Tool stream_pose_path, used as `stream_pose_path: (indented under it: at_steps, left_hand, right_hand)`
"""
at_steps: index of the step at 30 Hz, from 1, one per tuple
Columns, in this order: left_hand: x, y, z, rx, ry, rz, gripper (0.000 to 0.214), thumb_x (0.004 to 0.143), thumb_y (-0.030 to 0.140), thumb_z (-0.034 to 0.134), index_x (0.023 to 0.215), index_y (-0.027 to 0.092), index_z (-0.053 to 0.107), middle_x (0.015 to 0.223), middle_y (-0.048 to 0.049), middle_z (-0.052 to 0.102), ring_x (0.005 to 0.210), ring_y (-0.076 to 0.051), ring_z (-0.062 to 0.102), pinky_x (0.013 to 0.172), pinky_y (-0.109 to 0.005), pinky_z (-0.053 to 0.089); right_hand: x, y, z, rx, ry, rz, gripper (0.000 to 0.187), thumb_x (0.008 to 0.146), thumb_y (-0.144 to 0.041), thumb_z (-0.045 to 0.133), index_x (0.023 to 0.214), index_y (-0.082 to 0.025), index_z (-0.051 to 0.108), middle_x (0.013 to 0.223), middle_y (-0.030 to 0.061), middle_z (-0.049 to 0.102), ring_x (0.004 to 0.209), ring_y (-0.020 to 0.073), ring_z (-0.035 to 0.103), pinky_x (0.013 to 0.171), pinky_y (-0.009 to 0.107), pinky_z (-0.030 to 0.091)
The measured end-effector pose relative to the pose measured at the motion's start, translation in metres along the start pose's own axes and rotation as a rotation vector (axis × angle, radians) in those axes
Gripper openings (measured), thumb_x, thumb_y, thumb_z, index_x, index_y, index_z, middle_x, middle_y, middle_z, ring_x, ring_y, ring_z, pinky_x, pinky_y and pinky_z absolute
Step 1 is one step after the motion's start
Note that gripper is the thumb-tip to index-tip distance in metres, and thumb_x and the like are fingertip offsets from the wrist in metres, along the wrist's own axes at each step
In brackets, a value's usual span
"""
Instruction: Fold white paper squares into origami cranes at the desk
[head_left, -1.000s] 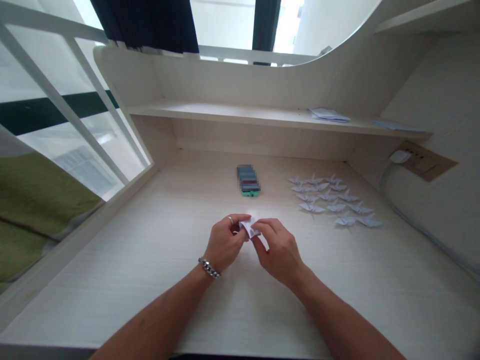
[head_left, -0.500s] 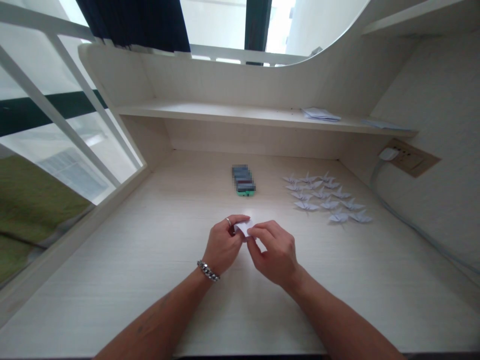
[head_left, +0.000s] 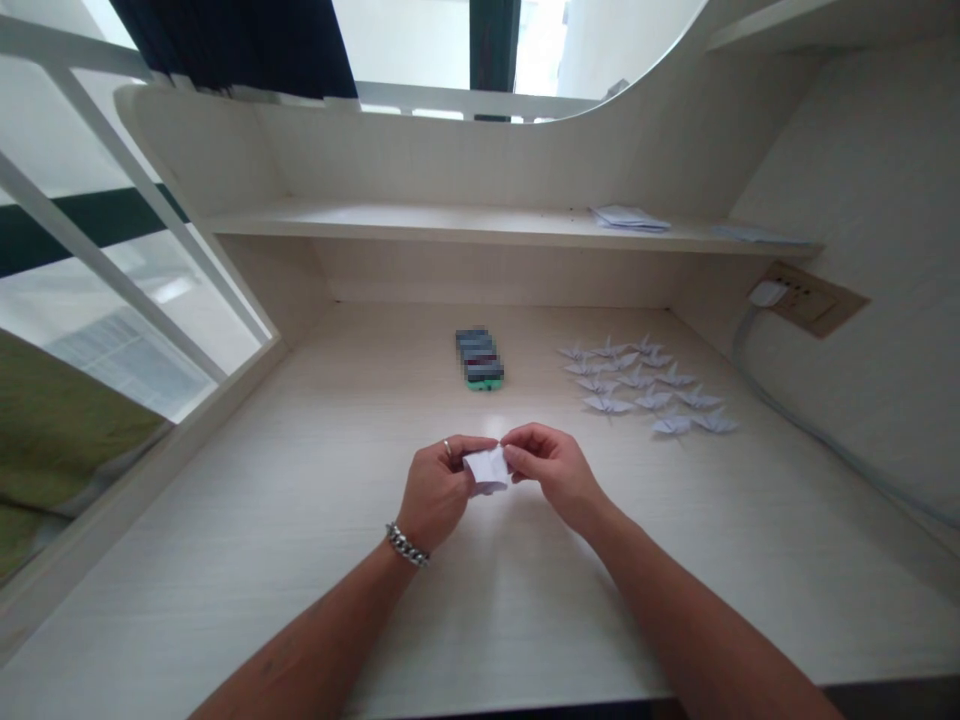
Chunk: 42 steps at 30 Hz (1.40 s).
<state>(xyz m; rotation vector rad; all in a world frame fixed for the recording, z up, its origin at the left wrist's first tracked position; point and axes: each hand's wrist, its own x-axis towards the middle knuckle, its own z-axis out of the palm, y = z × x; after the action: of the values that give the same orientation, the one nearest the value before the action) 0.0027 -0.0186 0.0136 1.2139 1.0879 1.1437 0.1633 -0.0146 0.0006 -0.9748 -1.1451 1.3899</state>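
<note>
A small folded piece of white paper (head_left: 486, 470) is held between my two hands, just above the desk. My left hand (head_left: 439, 490), with a ring and a chain bracelet, grips its left side. At the paper's upper right corner, the fingertips of my right hand (head_left: 553, 468) pinch the edge. Several white paper cranes (head_left: 636, 379) stand in loose rows on the desk to the right. Beyond my hands lies a dark, blurred-out object with a green end (head_left: 481, 360); its kind cannot be made out.
Folded white papers (head_left: 630, 218) lie on the shelf (head_left: 450, 222) across the back. On the right wall, a plug sits in a socket plate (head_left: 817, 300), its grey cable (head_left: 810, 430) running down along the desk's right side. White railings (head_left: 112, 260) border the left.
My right hand has shifted from the paper's lower right side to its upper right corner. More of the paper's face now shows, and the camera view has tilted slightly.
</note>
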Motion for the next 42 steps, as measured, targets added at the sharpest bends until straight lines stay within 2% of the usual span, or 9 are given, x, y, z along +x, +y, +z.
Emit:
stream_pose_path:
  at_steps: [6, 13, 18, 21, 25, 27, 29, 35, 42]
  left_hand:
    - [-0.001, 0.003, 0.0, 0.053, -0.016, 0.016, 0.017, 0.075, 0.024, 0.069, 0.084, 0.01, 0.074, 0.056, -0.003, 0.069, 0.049, -0.012, 0.063, 0.046, -0.019, 0.05]
    - [-0.002, 0.002, 0.002, -0.015, -0.079, 0.007, 0.04, 0.084, 0.049, 0.06, 0.083, 0.01, 0.068, 0.061, -0.0043, 0.067, 0.051, -0.015, 0.065, 0.048, -0.024, 0.055]
    - [-0.003, 0.002, 0.004, -0.142, -0.136, -0.059, 0.038, 0.083, 0.046, 0.061, 0.095, 0.01, 0.064, 0.063, -0.0031, 0.066, 0.051, -0.015, 0.065, 0.046, -0.025, 0.054]
    - [-0.002, 0.001, 0.002, -0.077, -0.109, -0.04, 0.032, 0.078, 0.032, 0.068, 0.1, 0.01, 0.064, 0.061, -0.002, 0.066, 0.052, -0.015, 0.065, 0.049, -0.024, 0.054]
    - [-0.002, 0.0, 0.0, 0.195, 0.041, 0.021, 0.024, 0.078, 0.022, 0.062, 0.1, 0.012, 0.066, 0.062, -0.0015, 0.067, 0.054, -0.016, 0.066, 0.051, -0.026, 0.054]
    - [-0.004, 0.0, 0.001, 0.385, 0.074, 0.119, 0.023, 0.076, 0.015, 0.06, 0.097, 0.015, 0.07, 0.069, -0.0025, 0.071, 0.06, -0.016, 0.067, 0.057, -0.025, 0.054]
    - [-0.006, -0.001, 0.002, 0.537, 0.075, 0.241, 0.024, 0.076, 0.011, 0.058, 0.094, 0.018, 0.072, 0.075, -0.0016, 0.073, 0.063, -0.014, 0.066, 0.062, -0.024, 0.052]
    - [-0.006, -0.006, 0.002, 0.673, 0.01, 0.401, 0.029, 0.083, 0.014, 0.055, 0.104, 0.024, 0.073, 0.091, -0.002, 0.075, 0.078, -0.016, 0.067, 0.075, -0.026, 0.05]
    - [-0.003, -0.007, 0.0, 0.644, 0.004, 0.378, 0.031, 0.084, 0.017, 0.054, 0.106, 0.025, 0.073, 0.099, -0.0047, 0.075, 0.086, -0.02, 0.067, 0.08, -0.03, 0.05]
  right_hand:
    - [-0.003, -0.006, 0.002, 0.027, -0.033, 0.037, 0.024, 0.067, -0.035, 0.078, 0.078, -0.017, 0.067, 0.065, -0.0009, 0.065, 0.058, 0.0108, 0.059, 0.054, 0.022, 0.045]
    - [-0.003, -0.008, 0.003, 0.056, -0.046, 0.104, 0.026, 0.066, -0.037, 0.079, 0.074, -0.016, 0.065, 0.065, -0.0006, 0.065, 0.059, 0.0107, 0.059, 0.055, 0.022, 0.044]
    - [-0.001, -0.005, 0.0, 0.05, -0.045, 0.104, 0.025, 0.067, -0.036, 0.078, 0.074, -0.016, 0.063, 0.066, -0.0011, 0.063, 0.06, 0.0108, 0.057, 0.056, 0.023, 0.045]
    - [-0.003, -0.007, -0.002, -0.083, -0.003, -0.004, 0.023, 0.075, -0.038, 0.072, 0.078, -0.017, 0.063, 0.068, -0.0001, 0.062, 0.063, 0.0125, 0.058, 0.058, 0.025, 0.047]
    - [-0.014, -0.012, 0.007, -0.491, 0.066, -0.342, 0.024, 0.08, -0.035, 0.067, 0.098, -0.019, 0.064, 0.091, 0.005, 0.065, 0.075, 0.0161, 0.06, 0.067, 0.03, 0.05]
    - [-0.02, -0.012, 0.014, -0.746, 0.098, -0.52, 0.027, 0.078, -0.03, 0.069, 0.103, -0.021, 0.064, 0.093, 0.0054, 0.065, 0.078, 0.0177, 0.059, 0.071, 0.032, 0.05]
    - [-0.023, -0.009, 0.02, -0.886, 0.142, -0.618, 0.021, 0.082, -0.02, 0.062, 0.102, -0.021, 0.066, 0.093, 0.0059, 0.065, 0.083, 0.019, 0.06, 0.075, 0.033, 0.049]
    - [-0.02, -0.003, 0.022, -0.913, 0.256, -0.632, 0.018, 0.082, -0.01, 0.052, 0.086, -0.02, 0.066, 0.086, 0.0049, 0.068, 0.08, 0.0185, 0.062, 0.069, 0.03, 0.05]
    - [-0.02, -0.009, 0.018, -0.726, 0.268, -0.548, 0.021, 0.084, -0.013, 0.051, 0.091, -0.023, 0.069, 0.089, 0.006, 0.072, 0.08, 0.0203, 0.065, 0.074, 0.033, 0.052]
